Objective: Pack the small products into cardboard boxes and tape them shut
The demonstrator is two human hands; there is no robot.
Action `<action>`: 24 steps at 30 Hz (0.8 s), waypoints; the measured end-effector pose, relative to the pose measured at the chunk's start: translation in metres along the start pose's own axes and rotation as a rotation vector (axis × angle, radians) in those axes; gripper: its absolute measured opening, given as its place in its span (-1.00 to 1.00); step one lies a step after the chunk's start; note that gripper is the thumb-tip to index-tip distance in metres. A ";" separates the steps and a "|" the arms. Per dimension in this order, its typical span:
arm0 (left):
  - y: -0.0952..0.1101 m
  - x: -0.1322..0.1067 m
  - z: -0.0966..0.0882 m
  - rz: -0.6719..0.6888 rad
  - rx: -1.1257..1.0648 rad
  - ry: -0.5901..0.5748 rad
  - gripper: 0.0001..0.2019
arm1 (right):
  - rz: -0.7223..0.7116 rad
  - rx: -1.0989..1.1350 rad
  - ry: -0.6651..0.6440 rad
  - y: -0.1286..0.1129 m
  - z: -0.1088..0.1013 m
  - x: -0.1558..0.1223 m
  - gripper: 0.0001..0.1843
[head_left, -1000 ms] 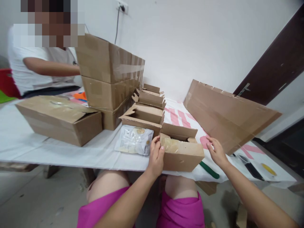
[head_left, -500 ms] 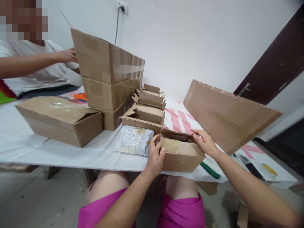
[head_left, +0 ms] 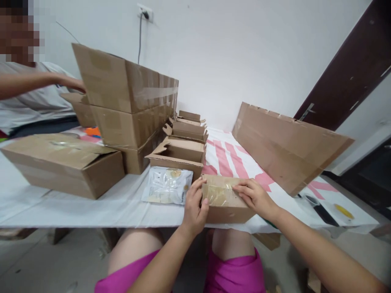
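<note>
A small cardboard box (head_left: 227, 213) stands at the table's front edge, its lid folded down, with a strip of clear tape (head_left: 217, 193) across the top. My left hand (head_left: 195, 205) is closed around the box's left end, thumb on the front side. Closed, with its fingers pressed together, my right hand (head_left: 252, 197) has its fingertips on the lid near the tape. Just left of the box lies a white plastic pouch (head_left: 167, 185). Part of something green shows under my right forearm.
Open cardboard boxes (head_left: 180, 165) stand in a row behind the pouch. To their left rises a stack of taped boxes (head_left: 113, 126), with a closed box (head_left: 67, 167) before it. A large cardboard sheet (head_left: 287, 142) leans at right. A co-worker (head_left: 33, 101) sits at far left.
The small box's lid has come down from standing open. My right hand has moved left from the box's back right corner onto the lid. Behind the stack, another box has come into view by the co-worker.
</note>
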State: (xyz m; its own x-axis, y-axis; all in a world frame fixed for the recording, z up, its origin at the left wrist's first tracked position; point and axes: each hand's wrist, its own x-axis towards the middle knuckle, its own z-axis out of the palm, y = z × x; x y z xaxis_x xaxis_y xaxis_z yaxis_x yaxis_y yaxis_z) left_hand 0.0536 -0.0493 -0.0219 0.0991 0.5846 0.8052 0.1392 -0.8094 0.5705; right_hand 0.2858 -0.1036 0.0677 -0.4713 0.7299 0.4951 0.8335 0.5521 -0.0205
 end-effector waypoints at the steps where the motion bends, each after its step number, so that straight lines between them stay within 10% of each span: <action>1: 0.001 -0.001 0.000 -0.002 -0.008 0.005 -0.69 | -0.033 -0.001 -0.020 -0.001 -0.001 0.001 -0.64; 24: 0.006 0.002 -0.005 -0.064 0.025 -0.035 -0.83 | -0.127 0.056 0.020 -0.004 -0.001 0.003 -0.69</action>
State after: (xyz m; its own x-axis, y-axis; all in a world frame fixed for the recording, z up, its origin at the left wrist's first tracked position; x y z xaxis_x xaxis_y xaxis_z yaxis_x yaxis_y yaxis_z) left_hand 0.0502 -0.0534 -0.0160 0.1233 0.6371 0.7609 0.1708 -0.7689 0.6161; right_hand 0.2810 -0.1042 0.0704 -0.5653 0.6452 0.5139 0.7502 0.6612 -0.0050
